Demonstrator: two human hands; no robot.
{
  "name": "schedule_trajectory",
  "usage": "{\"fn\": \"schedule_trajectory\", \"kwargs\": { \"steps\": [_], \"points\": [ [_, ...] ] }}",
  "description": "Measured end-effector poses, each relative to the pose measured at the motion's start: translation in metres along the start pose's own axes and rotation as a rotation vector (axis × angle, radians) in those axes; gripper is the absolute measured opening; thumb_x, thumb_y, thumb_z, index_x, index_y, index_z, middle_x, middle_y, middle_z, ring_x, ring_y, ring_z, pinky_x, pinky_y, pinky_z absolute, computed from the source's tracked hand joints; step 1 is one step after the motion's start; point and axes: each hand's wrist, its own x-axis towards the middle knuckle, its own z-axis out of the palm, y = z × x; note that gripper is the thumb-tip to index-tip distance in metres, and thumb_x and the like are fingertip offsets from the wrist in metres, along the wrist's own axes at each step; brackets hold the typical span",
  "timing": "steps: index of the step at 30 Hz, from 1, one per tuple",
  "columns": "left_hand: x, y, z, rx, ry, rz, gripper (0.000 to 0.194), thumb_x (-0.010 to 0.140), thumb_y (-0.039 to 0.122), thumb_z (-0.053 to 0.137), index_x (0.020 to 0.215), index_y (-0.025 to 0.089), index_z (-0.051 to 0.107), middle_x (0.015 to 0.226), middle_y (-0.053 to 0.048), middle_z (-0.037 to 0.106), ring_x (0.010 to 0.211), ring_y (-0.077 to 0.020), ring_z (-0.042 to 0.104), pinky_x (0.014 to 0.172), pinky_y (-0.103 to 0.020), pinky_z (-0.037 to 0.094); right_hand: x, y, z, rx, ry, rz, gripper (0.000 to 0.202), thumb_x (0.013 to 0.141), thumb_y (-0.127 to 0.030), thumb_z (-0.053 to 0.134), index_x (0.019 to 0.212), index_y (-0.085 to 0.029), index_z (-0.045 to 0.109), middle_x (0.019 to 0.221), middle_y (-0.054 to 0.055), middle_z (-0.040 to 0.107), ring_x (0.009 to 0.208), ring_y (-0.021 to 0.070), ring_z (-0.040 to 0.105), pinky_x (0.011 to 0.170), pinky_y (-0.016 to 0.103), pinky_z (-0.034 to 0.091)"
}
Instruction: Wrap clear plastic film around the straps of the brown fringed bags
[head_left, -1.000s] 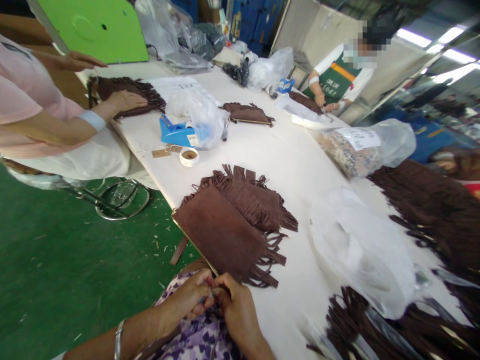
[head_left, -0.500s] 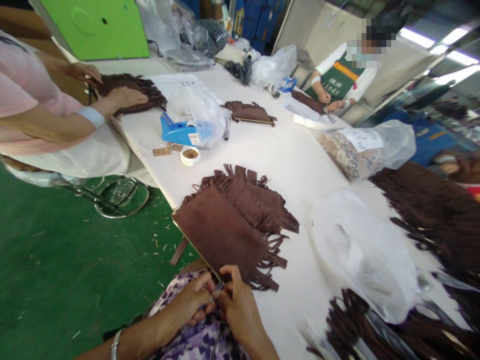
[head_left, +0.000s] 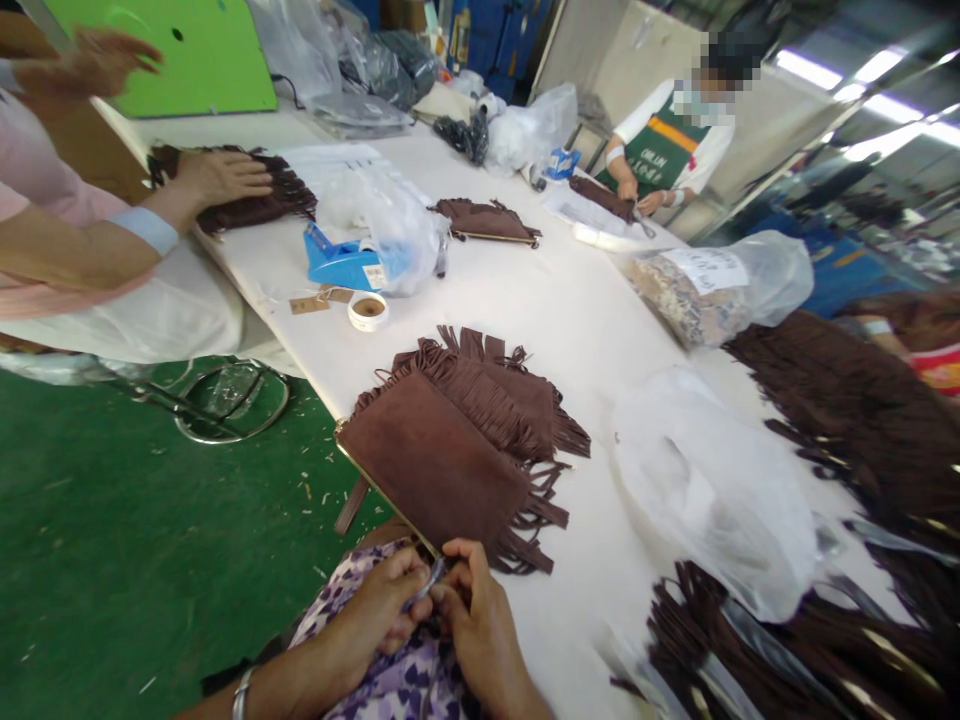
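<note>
A brown fringed suede bag point(head_left: 439, 455) lies at the table's near edge, its gold-coloured metal edge towards me. Close to its near corner, my left hand point(head_left: 386, 605) pinches a thin, shiny, greyish strip point(head_left: 426, 585) that curves up towards the bag. Beside it my right hand point(head_left: 480, 620) is closed, thumb and fingers together at the same corner. What sits between the right fingertips is too small to make out. Under the bag's far side spreads more brown fringe point(head_left: 517, 400). A brown strap end point(head_left: 350, 505) hangs over the table edge.
Beyond the bag are a white tape roll point(head_left: 368, 311), a blue tape dispenser point(head_left: 341, 262) and another brown bag point(head_left: 487, 221). Clear plastic point(head_left: 712, 490) and piled brown bags point(head_left: 862, 420) lie right. Co-workers handle bags at left and far right.
The camera view has shifted slightly. More of the shiny strip shows between my hands, which stay at the bag's corner. The left co-worker has lifted one hand off their bag.
</note>
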Motion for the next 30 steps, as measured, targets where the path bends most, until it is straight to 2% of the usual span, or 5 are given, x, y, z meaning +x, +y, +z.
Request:
{"fn": "schedule_trajectory", "kwargs": {
  "steps": [6,14,20,25,30],
  "points": [
    [-0.003,0.004,0.0,-0.079,-0.042,-0.052,0.049,0.065,0.059,0.064,0.085,0.023,0.037,0.058,0.01,0.046,0.039,-0.0007,0.021,0.042,-0.019,0.001,-0.003,0.001,-0.001,-0.094,0.022,-0.065,0.035,0.083,-0.009,0.047,0.114,-0.027,0.048,0.075,-0.006,0.064,0.066,0.0141,0.061,0.059,0.021,0.039],
    [0.0,0.004,0.0,-0.065,-0.03,-0.078,0.048,0.063,0.057,0.067,0.081,0.023,0.037,0.055,0.009,0.045,0.037,-0.0011,0.021,0.041,-0.019,0.0,-0.003,0.009,0.001,-0.504,0.03,-0.226,0.026,0.092,-0.015,0.044,0.115,-0.025,0.049,0.08,-0.001,0.072,0.067,0.0183,0.068,0.056,0.023,0.037],
    [0.002,0.004,-0.002,-0.053,0.046,-0.099,0.033,0.069,0.043,0.066,0.08,0.022,0.043,0.054,0.006,0.049,0.036,-0.0012,0.023,0.04,-0.017,0.001,0.0,0.016,0.001,-0.776,0.018,-0.496,0.037,0.088,-0.006,0.048,0.122,-0.021,0.046,0.091,0.003,0.07,0.073,0.0172,0.067,0.06,0.025,0.041],
    [0.003,0.006,-0.002,-0.121,0.053,-0.135,0.026,0.07,0.036,0.067,0.076,0.018,0.05,0.054,0.004,0.048,0.035,-0.0012,0.027,0.038,-0.014,0.004,0.0,0.014,0.0,-1.018,0.0,-0.656,0.021,0.084,-0.005,0.054,0.1,-0.018,0.053,0.075,0.003,0.063,0.061,0.0182,0.059,0.054,0.027,0.038],
    [0.011,0.001,-0.01,-0.227,-0.048,-0.199,0.025,0.07,0.031,0.07,0.072,0.015,0.051,0.057,0.003,0.049,0.036,-0.0002,0.028,0.036,-0.013,0.006,0.002,0.019,0.002,-1.034,0.015,-0.717,0.015,0.082,-0.007,0.057,0.085,-0.02,0.05,0.073,0.001,0.061,0.059,0.0186,0.057,0.053,0.029,0.036]
  ]
}}
